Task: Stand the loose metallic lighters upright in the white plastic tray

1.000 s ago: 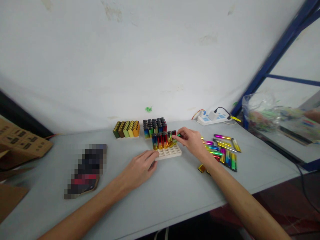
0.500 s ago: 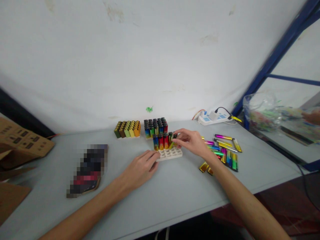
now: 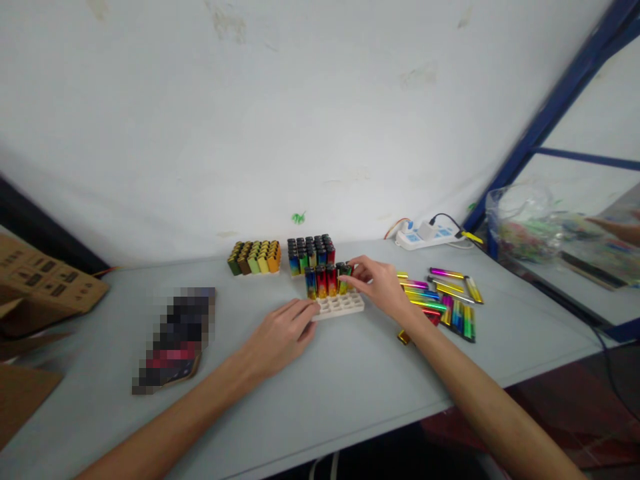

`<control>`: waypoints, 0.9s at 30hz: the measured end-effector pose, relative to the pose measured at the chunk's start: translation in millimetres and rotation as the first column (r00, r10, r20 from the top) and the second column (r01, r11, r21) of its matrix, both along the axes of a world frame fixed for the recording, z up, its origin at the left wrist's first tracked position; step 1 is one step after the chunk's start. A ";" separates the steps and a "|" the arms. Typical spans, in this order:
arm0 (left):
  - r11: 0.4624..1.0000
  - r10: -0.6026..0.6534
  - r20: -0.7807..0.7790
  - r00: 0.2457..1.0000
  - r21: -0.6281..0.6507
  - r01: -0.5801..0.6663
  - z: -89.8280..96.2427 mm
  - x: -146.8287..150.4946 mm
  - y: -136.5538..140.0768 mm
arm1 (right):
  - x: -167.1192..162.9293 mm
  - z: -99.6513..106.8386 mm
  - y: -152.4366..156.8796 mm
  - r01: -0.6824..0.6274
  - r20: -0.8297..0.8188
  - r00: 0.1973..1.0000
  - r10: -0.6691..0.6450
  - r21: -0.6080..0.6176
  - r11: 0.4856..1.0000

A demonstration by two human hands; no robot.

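A white gridded tray lies on the table before me, its back row holding several upright lighters in shiny blue, red and yellow. My left hand is closed at the tray's left end, fingertips on its edge. At the row's right end, my right hand pinches a yellow-green lighter, which stands upright; its right side is partly hidden by my fingers. The tray's front slots hold nothing. Behind it stands a full block of black-topped lighters.
Loose metallic lighters lie to the right. Gold-topped lighters stand in a block at back left. A power strip rests by the wall. On the left are a pixelated dark item and a cardboard box; at right, a plastic bag.
The yellow-green lighter was tilted and now stands upright in line with the row. My right hand has shifted slightly; my left hand stays at the tray.
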State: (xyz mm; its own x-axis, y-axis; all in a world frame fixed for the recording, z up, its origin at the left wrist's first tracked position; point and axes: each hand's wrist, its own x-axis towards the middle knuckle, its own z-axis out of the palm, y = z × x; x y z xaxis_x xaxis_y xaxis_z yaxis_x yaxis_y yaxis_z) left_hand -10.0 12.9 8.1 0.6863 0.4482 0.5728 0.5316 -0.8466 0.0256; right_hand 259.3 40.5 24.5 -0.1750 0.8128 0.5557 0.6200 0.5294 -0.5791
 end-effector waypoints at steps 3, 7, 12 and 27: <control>1.000 0.005 -0.005 1.000 0.019 -0.005 0.0 0.3 0.6 | -1.8 4.1 -2.9 0.000 0.057 0.998 -0.001 0.022 1.000; 0.998 0.023 0.001 1.000 0.060 -0.023 -0.7 -0.2 1.6 | 0.1 14.2 -7.1 0.065 0.123 0.990 -0.070 0.041 0.997; 0.995 0.022 0.014 1.000 0.092 -0.024 -0.1 -1.0 2.4 | 25.2 22.1 -0.6 0.223 0.123 0.964 -0.236 0.114 0.968; 0.988 0.056 0.041 0.998 0.142 -0.061 -0.7 -1.6 3.7 | 121.6 6.6 15.8 0.344 0.542 0.826 -0.154 -0.269 0.900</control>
State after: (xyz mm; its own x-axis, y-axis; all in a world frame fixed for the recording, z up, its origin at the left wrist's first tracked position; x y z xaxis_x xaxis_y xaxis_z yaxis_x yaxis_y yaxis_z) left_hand -11.6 16.6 7.3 0.6389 0.3983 0.6581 0.5811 -0.8105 -0.0736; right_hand 380.9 56.2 31.1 -0.1127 0.9852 0.1291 0.9528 0.1440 -0.2674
